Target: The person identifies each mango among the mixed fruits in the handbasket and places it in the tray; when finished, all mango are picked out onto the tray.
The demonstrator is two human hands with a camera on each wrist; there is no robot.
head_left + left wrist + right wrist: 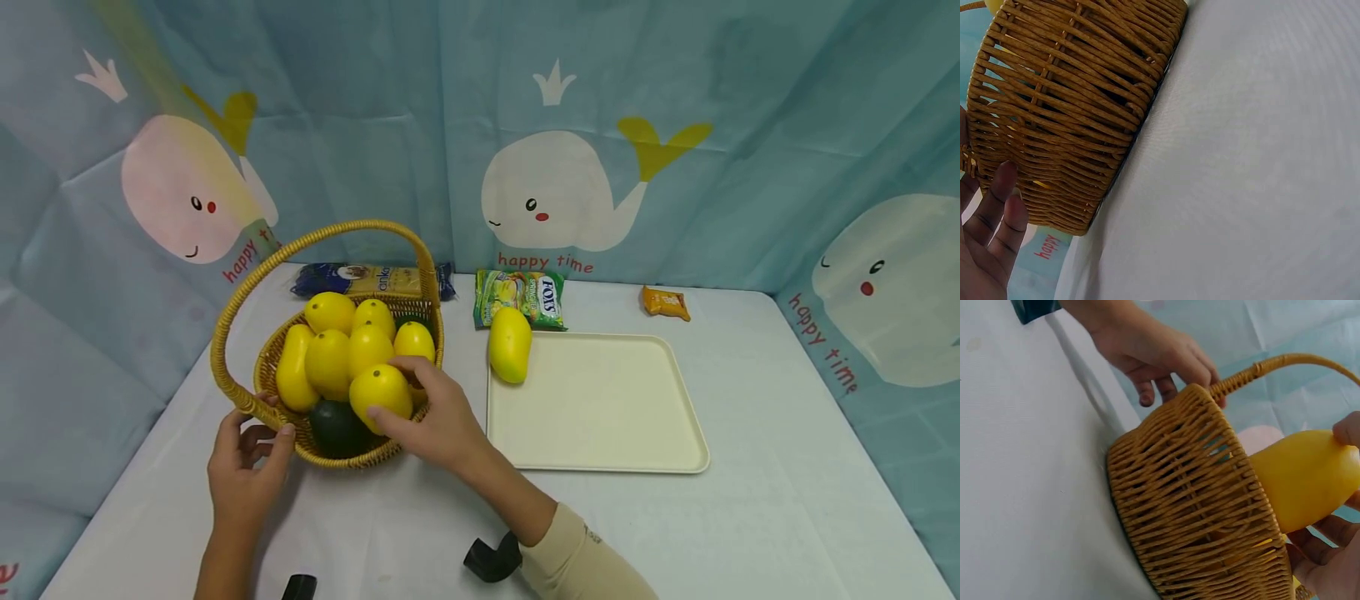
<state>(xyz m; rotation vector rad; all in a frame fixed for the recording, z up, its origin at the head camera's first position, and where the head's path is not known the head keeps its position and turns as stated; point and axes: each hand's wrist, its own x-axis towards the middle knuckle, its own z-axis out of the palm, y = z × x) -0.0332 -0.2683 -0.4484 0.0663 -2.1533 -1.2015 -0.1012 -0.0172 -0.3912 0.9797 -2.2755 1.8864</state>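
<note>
A wicker basket [352, 457] with a tall arched handle stands at the left of the table, full of several yellow mangoes [327, 364] and a dark green fruit [339, 428] like an avocado. At its near left rim, by the foot of the handle, my left hand [247, 462] pinches the wicker between thumb and fingers. My right hand [442, 417] holds a mango [381, 395] at the basket's front right, thumb on one side and fingers on the other. In the right wrist view that mango [1307, 481] is tilted over the rim.
Right of the basket lies a cream tray [600, 408], with another mango [510, 346] on its upper left corner. Behind are a green FOX'S candy bag [519, 296], a blue and yellow packet [315, 281] and a small orange wrapper [666, 303]. A whale-print curtain [420, 167] borders the table.
</note>
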